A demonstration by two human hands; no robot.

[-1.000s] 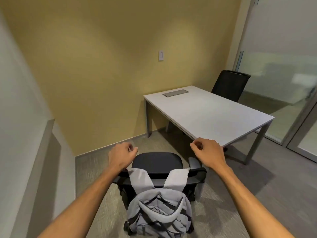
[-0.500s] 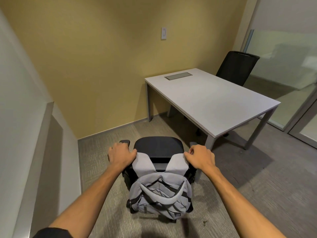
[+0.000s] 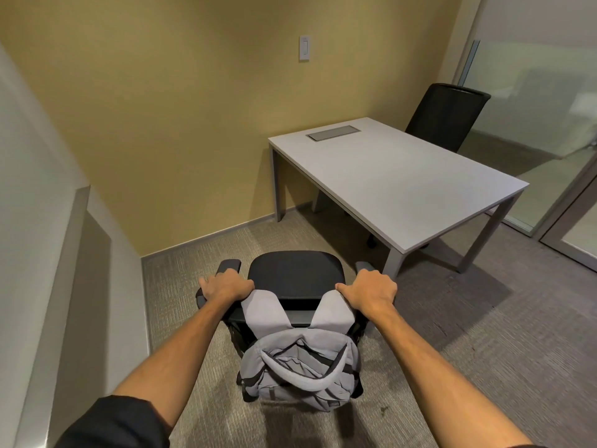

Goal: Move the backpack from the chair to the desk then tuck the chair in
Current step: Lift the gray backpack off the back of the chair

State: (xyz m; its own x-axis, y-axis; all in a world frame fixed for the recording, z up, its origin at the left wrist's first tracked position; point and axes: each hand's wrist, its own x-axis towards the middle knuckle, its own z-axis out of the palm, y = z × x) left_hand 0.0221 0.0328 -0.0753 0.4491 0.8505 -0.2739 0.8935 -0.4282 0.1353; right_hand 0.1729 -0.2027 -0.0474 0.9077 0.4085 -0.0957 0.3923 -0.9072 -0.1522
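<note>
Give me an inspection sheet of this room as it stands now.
Surface: white desk, bare but for a grey inset panel near the wall.
Job's things: grey backpack hangs behind the near chair, straps over the backrest; chair stands clear of the desk.
Clutter: nothing seen.
Hands: left hand and right hand grip the backrest top at the straps.
Cables: nothing seen.
Surroundings: second chair beyond the desk, wall switch, glass partition, carpet.
</note>
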